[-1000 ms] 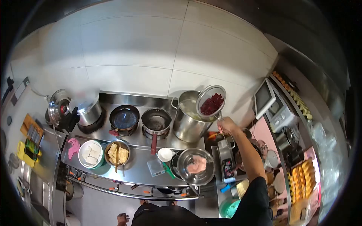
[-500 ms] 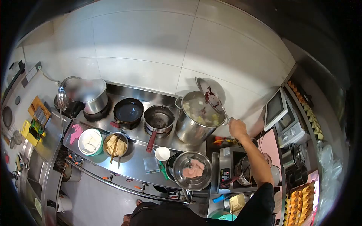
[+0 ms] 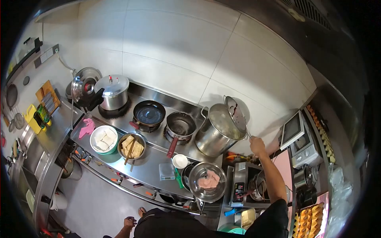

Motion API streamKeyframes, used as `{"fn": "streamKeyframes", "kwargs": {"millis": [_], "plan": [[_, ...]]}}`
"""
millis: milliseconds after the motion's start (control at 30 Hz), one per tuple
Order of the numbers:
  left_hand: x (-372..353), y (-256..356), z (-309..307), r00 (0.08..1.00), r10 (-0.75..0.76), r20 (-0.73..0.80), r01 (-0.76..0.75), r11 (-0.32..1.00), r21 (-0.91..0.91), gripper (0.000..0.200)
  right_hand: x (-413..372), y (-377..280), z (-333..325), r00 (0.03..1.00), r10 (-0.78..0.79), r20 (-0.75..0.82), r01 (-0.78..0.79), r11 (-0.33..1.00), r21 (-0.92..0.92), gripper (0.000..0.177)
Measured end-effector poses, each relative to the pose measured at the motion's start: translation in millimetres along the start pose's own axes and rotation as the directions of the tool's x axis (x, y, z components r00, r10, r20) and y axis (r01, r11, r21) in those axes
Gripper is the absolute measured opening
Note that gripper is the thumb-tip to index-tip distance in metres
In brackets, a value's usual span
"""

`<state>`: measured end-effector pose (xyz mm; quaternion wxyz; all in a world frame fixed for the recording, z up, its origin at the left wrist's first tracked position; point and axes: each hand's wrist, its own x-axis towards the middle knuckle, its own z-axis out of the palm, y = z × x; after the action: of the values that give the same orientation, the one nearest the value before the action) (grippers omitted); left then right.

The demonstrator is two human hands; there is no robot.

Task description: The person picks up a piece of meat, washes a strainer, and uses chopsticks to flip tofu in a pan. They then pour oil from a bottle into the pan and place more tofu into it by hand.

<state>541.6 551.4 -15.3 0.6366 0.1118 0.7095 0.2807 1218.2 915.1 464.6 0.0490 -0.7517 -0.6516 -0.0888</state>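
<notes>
Nearest, the left hand (image 3: 127,223) hangs low above the floor, too small to tell whether its fingers are open or curled. On the bench (image 3: 151,163) sits a steel bowl (image 3: 207,182) of pale meat. Farther right, the right hand (image 3: 257,145) has its fingers closed round the handle of a wire strainer (image 3: 237,116), which is tipped on edge at the right rim of the tall stockpot (image 3: 214,139)

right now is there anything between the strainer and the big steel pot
Nothing visible. The right hand holds the strainer by its handle, tipped on edge at the right rim of the open stockpot. The pot has no lid on, and no utensil or pan sits between the two.
</notes>
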Motion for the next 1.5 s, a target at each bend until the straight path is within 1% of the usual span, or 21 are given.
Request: {"fn": "streamKeyframes", "kwargs": {"millis": [100, 167, 200, 233, 333, 367, 467, 500, 600, 633, 733, 800, 933, 1000, 1067, 1100, 1133, 1200, 1300, 1400, 1500], "plan": [[10.2, -19.5, -23.7, 1.0, -0.023, 0.0, 0.023, 1.0, 0.001, 0.022, 4.6, 4.3, -11.1, 0.991, 0.121, 0.062, -0.126, 0.988, 0.087, 0.022], [14.6, -29.6, -39.2, 0.992, 0.123, 0.02, -0.124, 0.97, 0.209, 0.019, 7.7, -4.8, -23.4, 0.98, 0.178, 0.089, -0.191, 0.965, 0.178, 0.023], [16.0, -27.7, -38.4, 0.982, -0.146, -0.117, 0.146, 0.989, -0.009, 0.018, 2.2, -16.7, -33.5, 0.971, 0.214, 0.11, -0.234, 0.946, 0.225, 0.023], [15.2, -26.5, -40.2, 0.983, -0.152, -0.103, 0.146, 0.987, -0.063, 0.017, -3.3, -28.7, -43.7, 0.959, 0.251, 0.13, -0.278, 0.922, 0.269, 0.024], [20.0, -48.8, -57.9, 0.984, -0.166, -0.068, 0.158, 0.981, -0.108, 0.015, 20.9, 52.2, 78.2, 0.986, -0.144, -0.079, 0.135, 0.986, -0.1, 0.027], [14.6, -42.6, -55.7, 0.987, -0.15, -0.057, 0.146, 0.987, -0.066, 0.015, 15.1, 43.0, 57.2, 0.996, -0.079, 0.027, 0.081, 0.995, -0.058, 0.03], [10.3, -30.9, -24.6, 0.994, -0.094, -0.052, 0.088, 0.99, -0.111, 0.014, 3.8, 19.2, 36.3, 0.998, -0.059, 0.0, 0.059, 0.998, -0.014, 0.031], [13.5, -32.3, -20.7, 0.998, -0.052, -0.043, 0.046, 0.991, -0.128, 0.014, 7.6, 9.7, 25.9, 0.994, 0.047, 0.103, -0.039, 0.996, -0.079, 0.026], [10.0, -18.7, -18.8, 0.999, -0.038, -0.015, 0.037, 0.997, -0.065, 0.016, -4.9, -35.8, -38.5, 0.881, 0.383, 0.277, -0.434, 0.888, 0.153, 0.026], [12.0, -15.2, -16.3, 0.999, -0.037, -0.021, 0.035, 0.996, -0.078, 0.016, 4.2, -12.6, -21.0, 0.928, 0.304, 0.215, -0.344, 0.921, 0.182, 0.028], [7.7, -15.2, -10.1, 0.999, -0.025, -0.037, 0.021, 0.993, -0.114, 0.017, 17.1, 37.0, 34.9, 0.998, 0.022, -0.06, -0.026, 0.997, -0.068, 0.026], [8.3, -19.3, -10.0, 0.999, -0.041, -0.036, 0.036, 0.992, -0.118, 0.017, 18.5, 47.3, 54.7, 0.993, 0.079, 0.088, -0.073, 0.995, -0.069, 0.025], [7.2, -23.2, -6.4, 0.996, -0.029, -0.082, 0.024, 0.998, -0.066, 0.017, 2.8, 16.2, 26.4, 0.989, 0.132, 0.064, -0.133, 0.991, 0.019, 0.023], [-0.7, -25.8, -11.7, 0.997, -0.03, -0.065, 0.027, 0.998, -0.049, 0.016, 3.8, 23.8, 29.3, 0.972, 0.165, 0.164, -0.182, 0.979, 0.088, 0.022], [9.4, -26.6, -12.9, 0.999, -0.033, 0.007, 0.033, 0.999, -0.013, 0.016, 14.4, 12.7, 8.3, 0.968, 0.173, 0.18, -0.163, 0.984, -0.066, 0.022], [11.5, -26.9, -13.2, 0.997, -0.07, -0.012, 0.07, 0.997, -0.031, 0.017, 12.2, 7.8, 11.0, 0.993, 0.113, 0.017, -0.109, 0.984, -0.139, 0.022], [14.7, -27.9, -11.4, 0.997, -0.072, -0.018, 0.071, 0.996, -0.06, 0.017, 14.3, 3.3, 11.9, 0.995, 0.101, 0.003, -0.1, 0.981, -0.165, 0.024], [18.6, -28.9, -10.6, 0.996, -0.078, -0.033, 0.074, 0.991, -0.107, 0.018, 12.1, -11.1, 12.0, 0.996, 0.086, -0.018, -0.087, 0.973, -0.212, 0.026], [9.6, -18.2, -4.7, 0.998, -0.043, -0.038, 0.04, 0.997, -0.07, 0.02, 7.1, -36.5, 20.1, 0.972, 0.232, -0.02, -0.231, 0.946, -0.229, 0.029], [10.4, -16.2, -3.9, 1.0, -0.008, -0.02, 0.007, 0.997, -0.08, 0.02, 1.6, -34.1, 28.9, 0.985, 0.154, 0.078, -0.121, 0.939, -0.321, 0.031], [6.8, -9.7, -0.8, 0.999, -0.001, -0.036, -0.001, 0.999, -0.044, 0.021, -7.2, -26.3, 30.3, 0.988, 0.157, 0.006, -0.148, 0.944, -0.294, 0.037]]}}
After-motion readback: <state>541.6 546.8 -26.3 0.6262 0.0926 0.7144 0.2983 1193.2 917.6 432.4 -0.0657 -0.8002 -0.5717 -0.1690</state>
